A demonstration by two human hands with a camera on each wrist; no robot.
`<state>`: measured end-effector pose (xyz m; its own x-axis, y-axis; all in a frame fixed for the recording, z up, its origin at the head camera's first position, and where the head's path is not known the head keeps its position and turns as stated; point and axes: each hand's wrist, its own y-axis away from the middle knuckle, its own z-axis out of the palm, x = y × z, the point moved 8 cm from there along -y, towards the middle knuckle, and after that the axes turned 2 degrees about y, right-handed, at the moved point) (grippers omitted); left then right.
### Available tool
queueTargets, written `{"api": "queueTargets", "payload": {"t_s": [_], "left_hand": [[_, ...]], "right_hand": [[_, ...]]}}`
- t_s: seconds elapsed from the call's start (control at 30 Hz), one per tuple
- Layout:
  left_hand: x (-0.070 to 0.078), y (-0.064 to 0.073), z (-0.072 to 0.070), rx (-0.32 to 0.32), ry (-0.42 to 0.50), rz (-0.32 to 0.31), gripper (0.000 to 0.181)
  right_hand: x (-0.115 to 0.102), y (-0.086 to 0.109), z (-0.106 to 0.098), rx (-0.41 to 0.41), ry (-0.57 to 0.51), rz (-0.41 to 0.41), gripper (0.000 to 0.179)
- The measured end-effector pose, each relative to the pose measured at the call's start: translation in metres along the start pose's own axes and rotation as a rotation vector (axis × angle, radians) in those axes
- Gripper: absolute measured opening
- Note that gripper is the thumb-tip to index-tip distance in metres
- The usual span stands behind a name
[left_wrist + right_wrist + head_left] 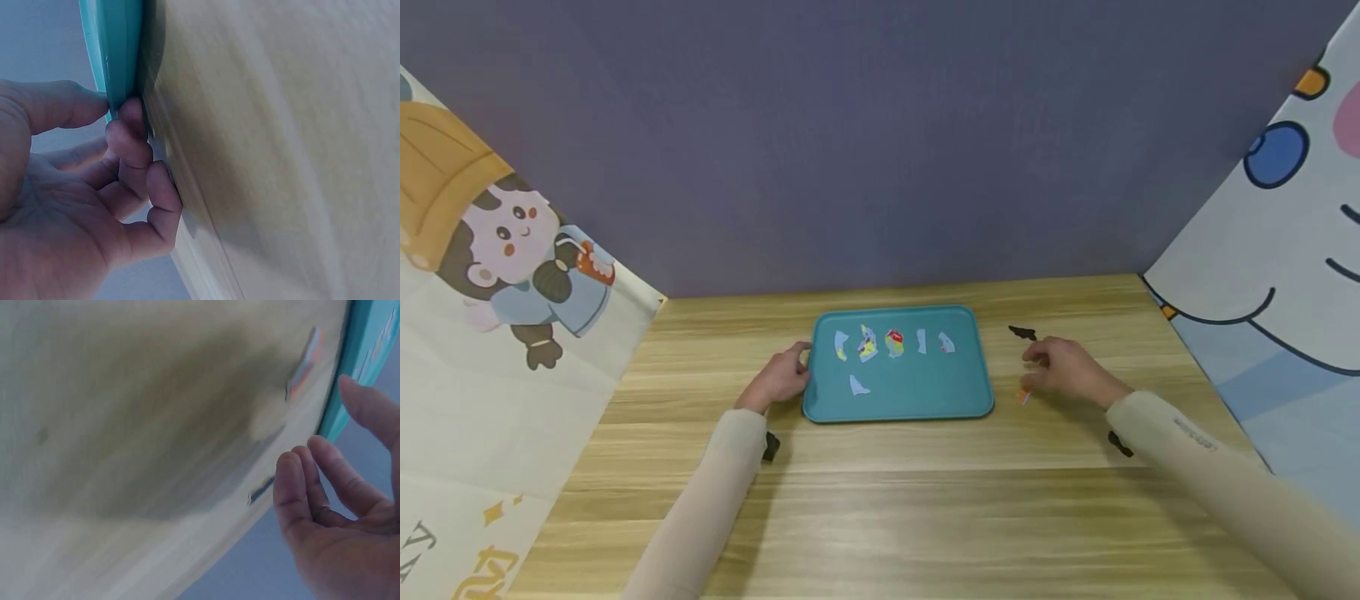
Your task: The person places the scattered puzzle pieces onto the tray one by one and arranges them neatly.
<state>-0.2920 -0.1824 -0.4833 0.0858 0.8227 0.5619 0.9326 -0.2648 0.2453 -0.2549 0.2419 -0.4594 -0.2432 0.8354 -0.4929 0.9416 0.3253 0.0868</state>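
Observation:
My left hand (pixel 780 377) grips the left rim of a teal tray (pixel 925 402); in the left wrist view the thumb presses its edge while the fingers curl against the side near the table. Several flat, jagged pieces lie on the tray, among them a red-and-yellow one (pixel 894 342) and a pale one (pixel 858 386). To the right of the tray hovers my right hand (pixel 1063 367), thumb and fingers apart with nothing between them. Close by its fingers, a small orange-and-white piece (pixel 1023 395) lies on the table. A thin dark piece (pixel 1022 332) lies just beyond that hand.
A wood-grain table (pixel 880 508) runs up to a plain purple-grey wall (pixel 880 150). Cartoon-printed panels flank it on the left (pixel 512 275) and right (pixel 1262 275). Dark objects show beside the left wrist (pixel 771 447) and under the right sleeve (pixel 1120 443).

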Motion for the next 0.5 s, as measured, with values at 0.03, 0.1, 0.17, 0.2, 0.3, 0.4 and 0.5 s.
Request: {"api": "queueTargets", "payload": {"t_s": [0.03,0.1,0.17,0.2,0.3,0.4,0.5], "left_hand": [[0.0,0.0,0.0,0.001,0.0,0.0,0.058],[0.0,0.001,0.0,-0.001,0.004,0.0,0.058],[-0.001,0.001,0.0,-0.004,0.008,-0.004,0.058],[-0.001,0.001,0.001,-0.004,0.01,-0.008,0.058],[-0.001,0.002,0.001,-0.008,0.015,-0.014,0.058],[0.0,0.002,0.001,-0.002,0.017,-0.014,0.058],[0.0,0.002,0.0,0.005,0.017,-0.014,0.058]], "right_hand": [[0.0,0.001,0.003,-0.002,0.001,-0.001,0.042],[0.001,0.002,0.011,-0.014,0.007,0.008,0.044],[0.001,0.002,0.018,-0.03,0.009,0.018,0.045],[0.001,0.002,0.021,-0.041,0.01,0.026,0.047],[0.0,0.002,0.027,-0.045,0.025,0.038,0.047],[-0.002,0.002,0.028,-0.022,0.051,0.03,0.042],[-0.004,0.003,0.027,-0.007,0.059,0.031,0.037]]}}
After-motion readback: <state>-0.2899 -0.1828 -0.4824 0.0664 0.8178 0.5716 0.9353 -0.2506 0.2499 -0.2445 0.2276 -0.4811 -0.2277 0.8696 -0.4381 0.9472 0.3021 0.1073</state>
